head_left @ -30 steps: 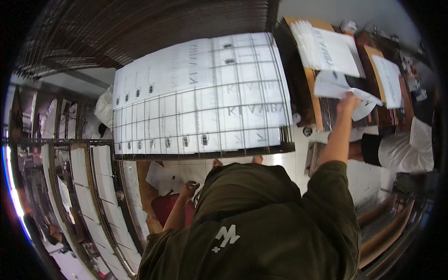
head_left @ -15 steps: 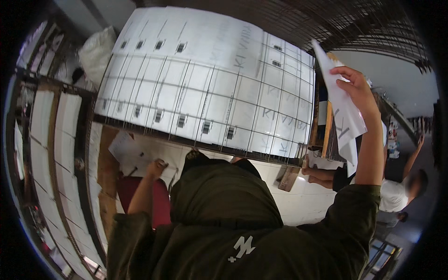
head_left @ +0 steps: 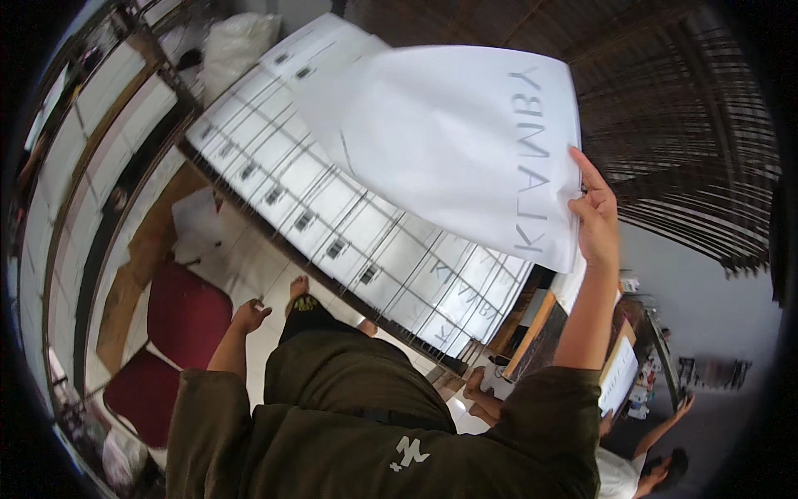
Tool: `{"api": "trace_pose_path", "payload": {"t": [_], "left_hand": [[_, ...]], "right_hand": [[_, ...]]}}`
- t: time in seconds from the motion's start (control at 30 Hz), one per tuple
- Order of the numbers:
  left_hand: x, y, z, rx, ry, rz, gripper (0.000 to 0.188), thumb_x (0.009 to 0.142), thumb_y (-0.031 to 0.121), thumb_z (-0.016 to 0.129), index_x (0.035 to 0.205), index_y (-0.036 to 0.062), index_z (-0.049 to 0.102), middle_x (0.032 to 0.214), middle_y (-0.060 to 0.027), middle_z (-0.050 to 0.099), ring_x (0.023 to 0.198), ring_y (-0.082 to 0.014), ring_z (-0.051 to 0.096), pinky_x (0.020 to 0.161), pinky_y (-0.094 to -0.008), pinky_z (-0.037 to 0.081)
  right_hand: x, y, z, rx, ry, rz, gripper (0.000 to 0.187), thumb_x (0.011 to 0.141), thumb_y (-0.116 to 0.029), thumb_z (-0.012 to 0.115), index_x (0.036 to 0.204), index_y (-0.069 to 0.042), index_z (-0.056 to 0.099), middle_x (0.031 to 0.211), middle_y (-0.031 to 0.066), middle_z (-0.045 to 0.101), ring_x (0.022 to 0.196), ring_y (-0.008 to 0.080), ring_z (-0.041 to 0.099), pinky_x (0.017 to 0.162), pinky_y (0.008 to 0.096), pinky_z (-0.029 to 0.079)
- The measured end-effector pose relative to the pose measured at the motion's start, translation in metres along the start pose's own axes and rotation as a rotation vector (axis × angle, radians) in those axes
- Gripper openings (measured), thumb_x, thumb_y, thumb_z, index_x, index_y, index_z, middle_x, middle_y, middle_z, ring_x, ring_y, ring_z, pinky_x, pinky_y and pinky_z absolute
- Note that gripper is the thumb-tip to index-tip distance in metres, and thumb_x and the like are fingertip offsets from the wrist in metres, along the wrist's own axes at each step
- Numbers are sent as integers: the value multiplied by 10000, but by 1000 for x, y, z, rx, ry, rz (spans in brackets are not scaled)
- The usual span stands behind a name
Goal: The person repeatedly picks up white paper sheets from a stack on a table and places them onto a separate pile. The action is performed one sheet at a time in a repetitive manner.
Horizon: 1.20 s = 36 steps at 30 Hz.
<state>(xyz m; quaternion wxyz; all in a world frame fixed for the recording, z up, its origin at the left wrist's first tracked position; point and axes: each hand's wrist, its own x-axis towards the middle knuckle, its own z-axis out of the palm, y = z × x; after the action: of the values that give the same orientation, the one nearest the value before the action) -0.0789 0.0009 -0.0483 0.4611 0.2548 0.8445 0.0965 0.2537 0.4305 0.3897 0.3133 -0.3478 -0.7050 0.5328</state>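
My right hand (head_left: 594,212) pinches one edge of a large white sheet (head_left: 449,141) with dark printed letters. The sheet is stretched out over a wire rack (head_left: 328,293) and bows in the middle; whether it is paper or plastic I cannot tell. Under the rack's wires lie several similar white sheets (head_left: 320,187), overlapping in rows, with small dark marks along their near ends. Part of them is hidden by the held sheet. My left hand (head_left: 249,316) hangs low at my side, left of my body, its thumb apart from the fingers and nothing visible in it.
A dark red chair (head_left: 187,316) stands at my left. Beyond it are tall racks (head_left: 100,141) with white sheets. A white plastic bag (head_left: 237,50) sits past the rack's far left corner. Stacked wire grids (head_left: 673,158) rise at the right. Another person (head_left: 619,474) is at lower right.
The white sheet, upright at the right before, now spreads over the rack as my right hand moved left. My view has turned, so the rack appears slanted. My left hand still hangs low.
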Motion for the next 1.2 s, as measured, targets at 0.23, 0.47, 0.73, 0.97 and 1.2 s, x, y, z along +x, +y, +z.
{"api": "trace_pose_path", "payload": {"t": [0.23,0.47,0.73,0.97,1.2], "left_hand": [[-67,-22,74,-27,-110,51,511,765,461,621,1061,49,562,910,-150,631,848,-278,610,731,-362,472],[-104,-61,-28,172,-97,-148,542,750,519,606,1043,64,587,989,-164,618,943,-312,586,791,-385,454],[19,-154,-96,-191,-38,38,388,763,375,634,1016,83,594,919,-135,642,841,-270,624,725,-382,477],[17,-19,-125,72,1,57,410,759,355,644,1007,36,576,899,-148,638,844,-269,620,729,-375,478],[-18,-45,-99,103,-128,-98,471,758,377,659,1049,18,563,933,-140,636,860,-256,618,750,-357,471]], "right_hand": [[-3,244,9,439,357,7,648,673,132,407,1311,28,358,1326,140,409,1167,203,442,931,253,372],[37,357,1,220,545,120,633,718,110,430,1323,-69,384,1262,129,455,890,158,563,619,233,465],[47,354,6,24,544,198,619,720,81,468,1322,-19,369,1293,147,424,910,158,547,676,213,448],[56,348,2,-21,570,278,586,734,95,455,1308,8,376,1287,165,427,1030,201,516,794,256,448],[62,388,-30,-112,567,202,621,755,76,534,1334,-10,328,1363,162,337,1196,237,410,955,302,369]]}}
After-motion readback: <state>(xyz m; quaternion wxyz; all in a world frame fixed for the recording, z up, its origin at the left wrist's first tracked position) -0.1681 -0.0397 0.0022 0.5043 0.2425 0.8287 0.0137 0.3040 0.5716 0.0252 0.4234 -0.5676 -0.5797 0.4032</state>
